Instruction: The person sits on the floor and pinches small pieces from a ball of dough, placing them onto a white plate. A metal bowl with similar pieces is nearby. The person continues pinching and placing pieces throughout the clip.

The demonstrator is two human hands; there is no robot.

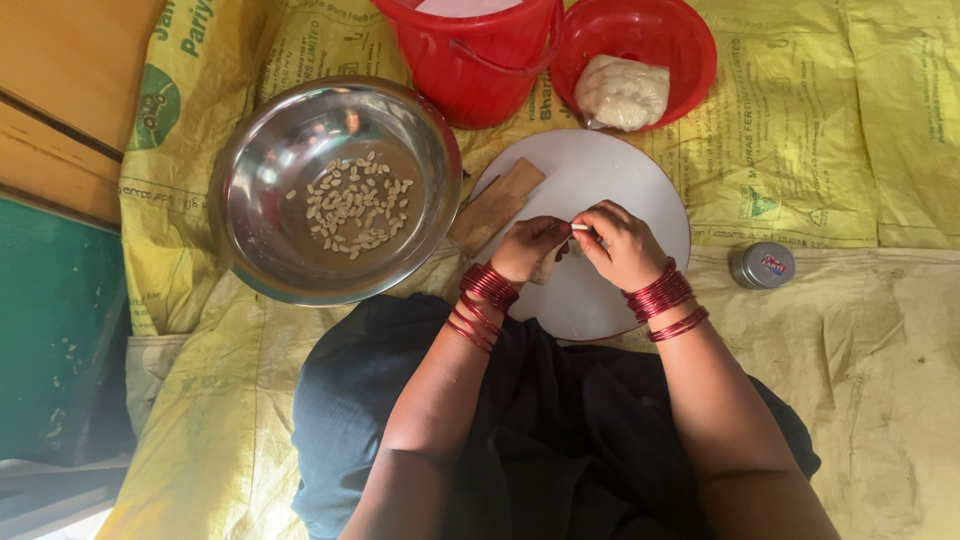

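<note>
Both hands, left hand (pixel 527 248) and right hand (pixel 622 245), pinch one small dough bit (pixel 580 228) over the white round board (pixel 610 180); many shaped pieces (pixel 355 205) already lie in the steel bowl (pixel 262 250), while a dough lump (pixel 622 92) waits in the red bowl (pixel 690 45).

- Your left hand (pixel 528 250) and right hand (pixel 622 245) meet over the round white board (pixel 640 180), pinching a small pale piece (pixel 580 228) between the fingertips.
- A steel bowl (pixel 262 180) holding shaped bits (pixel 355 205) sits to your left.
- A red bucket (pixel 480 70) and a red lid (pixel 690 40) with a dough lump (pixel 622 92) lie beyond the board.
</note>
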